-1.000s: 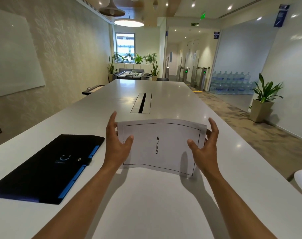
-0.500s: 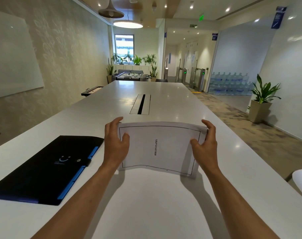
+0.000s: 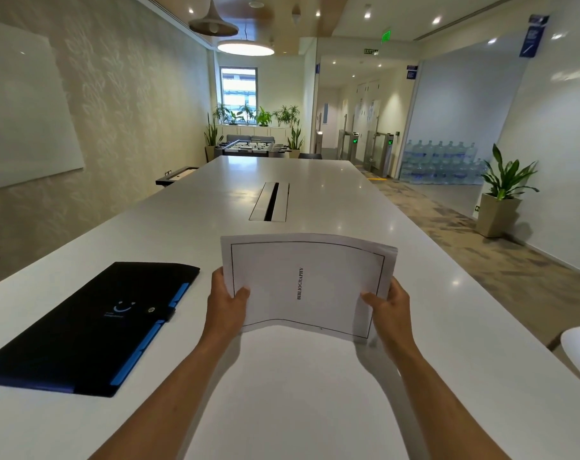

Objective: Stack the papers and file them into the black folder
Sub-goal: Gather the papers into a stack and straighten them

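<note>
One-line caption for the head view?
Both hands, left hand and right hand, hold the papers beside the closed black folder.

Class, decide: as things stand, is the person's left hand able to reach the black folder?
Probably yes. The black folder lies shut on the table just left of the left hand, with nothing between them. But that hand is gripping the papers and must let go first.

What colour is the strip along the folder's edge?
Blue, running along the right edge of the black folder; the head view shows it clearly.
</note>
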`<state>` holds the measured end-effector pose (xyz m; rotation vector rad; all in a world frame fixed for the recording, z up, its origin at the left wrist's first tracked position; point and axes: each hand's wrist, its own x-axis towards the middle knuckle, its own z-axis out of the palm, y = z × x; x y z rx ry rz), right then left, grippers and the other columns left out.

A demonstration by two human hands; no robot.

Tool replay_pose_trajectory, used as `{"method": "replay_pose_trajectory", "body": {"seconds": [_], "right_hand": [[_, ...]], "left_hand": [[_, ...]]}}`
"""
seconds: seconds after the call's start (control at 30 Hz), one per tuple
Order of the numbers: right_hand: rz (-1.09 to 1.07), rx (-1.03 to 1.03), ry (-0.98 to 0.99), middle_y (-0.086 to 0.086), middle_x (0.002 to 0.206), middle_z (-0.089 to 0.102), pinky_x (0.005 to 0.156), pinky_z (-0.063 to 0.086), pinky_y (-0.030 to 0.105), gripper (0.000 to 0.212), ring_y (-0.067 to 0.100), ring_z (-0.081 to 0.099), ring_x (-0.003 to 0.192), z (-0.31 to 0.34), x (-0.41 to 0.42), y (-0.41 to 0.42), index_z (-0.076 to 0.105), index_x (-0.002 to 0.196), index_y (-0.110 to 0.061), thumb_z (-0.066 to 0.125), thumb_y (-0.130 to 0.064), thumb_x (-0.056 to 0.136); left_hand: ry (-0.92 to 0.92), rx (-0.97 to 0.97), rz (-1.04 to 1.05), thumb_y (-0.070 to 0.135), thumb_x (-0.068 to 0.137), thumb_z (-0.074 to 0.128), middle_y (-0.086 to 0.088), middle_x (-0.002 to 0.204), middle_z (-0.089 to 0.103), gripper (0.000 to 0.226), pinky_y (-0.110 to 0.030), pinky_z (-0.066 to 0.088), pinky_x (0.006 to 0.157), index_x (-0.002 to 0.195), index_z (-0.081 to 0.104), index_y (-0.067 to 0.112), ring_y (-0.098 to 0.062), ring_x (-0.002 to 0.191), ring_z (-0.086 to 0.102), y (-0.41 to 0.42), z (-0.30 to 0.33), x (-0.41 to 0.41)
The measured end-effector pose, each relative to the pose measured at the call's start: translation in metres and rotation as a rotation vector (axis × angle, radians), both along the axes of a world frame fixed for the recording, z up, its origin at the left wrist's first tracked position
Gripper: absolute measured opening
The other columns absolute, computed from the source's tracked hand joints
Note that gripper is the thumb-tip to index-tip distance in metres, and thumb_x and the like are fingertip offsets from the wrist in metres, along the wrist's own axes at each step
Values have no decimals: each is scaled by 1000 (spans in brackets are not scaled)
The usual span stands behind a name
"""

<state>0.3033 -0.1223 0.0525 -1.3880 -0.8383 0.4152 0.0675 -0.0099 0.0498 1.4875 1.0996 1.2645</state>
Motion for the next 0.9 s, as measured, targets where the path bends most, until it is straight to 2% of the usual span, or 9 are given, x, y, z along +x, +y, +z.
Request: {"method": "replay_pose_trajectory", "body": {"seconds": [0.13,0.23,0.37,0.47,0.5,0.6,0.67,0.77,0.9], "right_hand": [[-15,28,25,9,84,64,65,48,32,26,23,57,74,7,8,-3,64,91,-8,59,12,76],[-36,44,107,12,86,65,71,51,39,25,28,59,77,10,12,-3,65,87,-12,61,10,77],[-81,115,349,4,93,67,75,52,34,32,20,64,82,14,8,-4,61,105,-8,59,12,80],[-83,168,539,5,96,67,75,51,35,37,23,64,85,10,-2,3,59,107,-11,56,14,79],[-85,171,590,6,98,67,75,51,35,38,25,64,87,8,-7,7,60,107,-11,55,14,79],[-56,196,749,10,104,68,79,53,37,44,26,65,90,2,-31,18,60,116,-8,52,14,79],[-23,201,844,8,97,71,75,54,35,43,23,66,83,-3,-49,23,63,114,-8,50,13,79],[27,206,973,-2,74,74,65,50,30,38,17,64,76,-6,-73,24,64,101,-16,49,12,82],[80,193,1040,4,90,69,68,50,31,39,17,63,80,-13,-85,24,63,106,-17,51,11,81]], "left_hand": [[-6,-38,-40,28,89,63,-12,137,50,45,-41,48,95,123,37,44,-28,117,56,9,5,-8],[17,-110,-64,29,88,66,-10,131,50,48,-34,43,93,131,45,28,-27,123,51,17,7,-14],[-243,-305,-237,31,85,68,-5,102,63,49,-37,51,74,127,53,11,-21,87,61,19,5,-22],[-518,-363,-326,33,76,69,-2,75,62,20,-41,49,76,85,61,16,-20,75,64,4,7,-15],[-558,-341,-355,32,77,67,-3,77,63,16,-43,49,79,81,60,18,-21,78,65,-2,8,-7],[-615,-293,-364,25,85,64,-2,90,71,17,-42,53,81,102,62,19,-23,91,67,-21,10,17],[-667,-336,-248,21,86,68,-1,103,70,35,-41,53,87,119,57,19,-20,100,66,-27,12,31],[-661,-345,-1,27,83,74,4,132,53,67,-44,38,109,139,40,19,-16,122,52,-29,15,40],[-541,-145,44,25,87,69,4,125,63,41,-44,46,102,124,54,30,-19,118,59,-25,25,34]]}}
